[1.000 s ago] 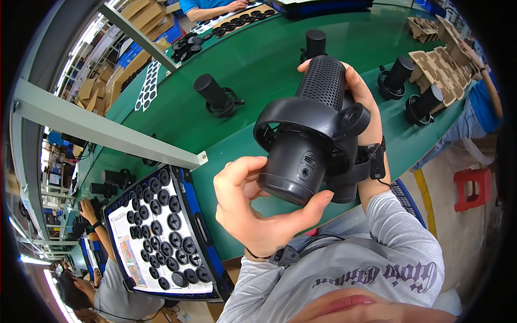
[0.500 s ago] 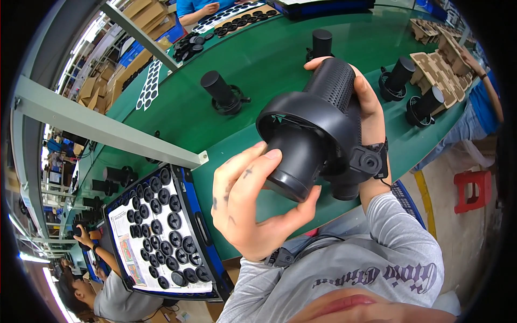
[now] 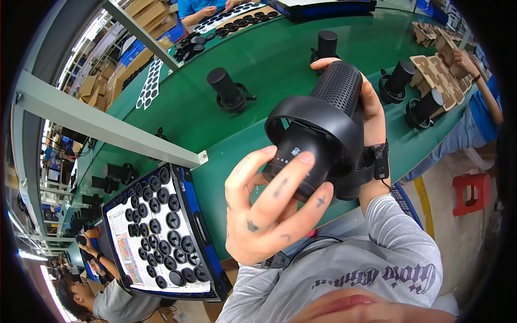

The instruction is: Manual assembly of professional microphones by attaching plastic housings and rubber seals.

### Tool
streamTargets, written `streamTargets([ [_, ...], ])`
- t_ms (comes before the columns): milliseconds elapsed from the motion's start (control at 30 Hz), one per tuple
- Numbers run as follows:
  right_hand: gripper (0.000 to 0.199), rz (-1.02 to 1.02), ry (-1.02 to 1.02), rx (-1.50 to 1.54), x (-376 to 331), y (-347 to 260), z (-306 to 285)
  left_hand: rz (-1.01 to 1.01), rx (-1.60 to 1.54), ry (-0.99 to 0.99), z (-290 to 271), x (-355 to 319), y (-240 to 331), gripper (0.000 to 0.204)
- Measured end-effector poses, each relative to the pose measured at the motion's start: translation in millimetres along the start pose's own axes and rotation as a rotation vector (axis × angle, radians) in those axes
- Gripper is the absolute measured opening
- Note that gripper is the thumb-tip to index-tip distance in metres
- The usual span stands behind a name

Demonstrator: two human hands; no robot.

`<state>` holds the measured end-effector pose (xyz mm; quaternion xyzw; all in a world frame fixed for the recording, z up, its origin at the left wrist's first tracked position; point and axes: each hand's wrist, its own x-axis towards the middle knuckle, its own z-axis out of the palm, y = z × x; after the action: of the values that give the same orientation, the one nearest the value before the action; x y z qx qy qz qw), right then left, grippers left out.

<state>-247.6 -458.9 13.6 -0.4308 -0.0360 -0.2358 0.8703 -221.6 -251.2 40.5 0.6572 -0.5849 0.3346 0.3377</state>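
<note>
A black microphone [image 3: 318,121], with a perforated grille and a wide ring around its middle, is tilted between my two hands above the table. My right hand [image 3: 374,116] wraps the grille end from behind, its thumb and fingertips showing at the sides. At the smooth lower end, my left hand [image 3: 264,215] has its fingers bent over the body and presses it with the fingertips. Small light markings show on the body between those fingers. Past it on the green table [image 3: 177,121] stand similar microphones, one [image 3: 229,90] at the left and another [image 3: 326,44] behind.
Two more microphones [image 3: 397,81] stand at the right beside cardboard trays [image 3: 439,78], where a co-worker's hand [image 3: 466,62] reaches. At left, a blue-edged tray [image 3: 202,226] holds several round black parts. A grey metal beam [image 3: 107,126] crosses above it. Black discs [image 3: 191,46] lie farther back.
The microphone has turned, bringing its light markings into view. My left fingers have moved over its body. Two standing microphones have shifted slightly right, and the right co-worker's hand has moved.
</note>
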Motion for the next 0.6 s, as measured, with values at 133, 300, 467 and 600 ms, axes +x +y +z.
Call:
streamTargets([
  [133,0.073,-0.013,0.009,0.072,-0.9,2.1,2.5,0.048,-0.02,-0.042,1.4,-5.6,0.1,0.053],
  [300,0.077,-0.036,-0.035,0.083,5.1,4.8,-10.4,0.01,-0.053,0.07,14.9,-3.6,6.2,0.036],
  [467,0.085,-0.067,-0.228,0.111,23.2,8.2,-39.6,-0.019,-0.073,0.067,7.8,3.9,12.8,0.04],
  [600,0.089,-0.063,-0.389,0.055,38.1,9.1,-57.7,0.151,-0.069,0.111,16.8,-4.5,5.5,0.03],
])
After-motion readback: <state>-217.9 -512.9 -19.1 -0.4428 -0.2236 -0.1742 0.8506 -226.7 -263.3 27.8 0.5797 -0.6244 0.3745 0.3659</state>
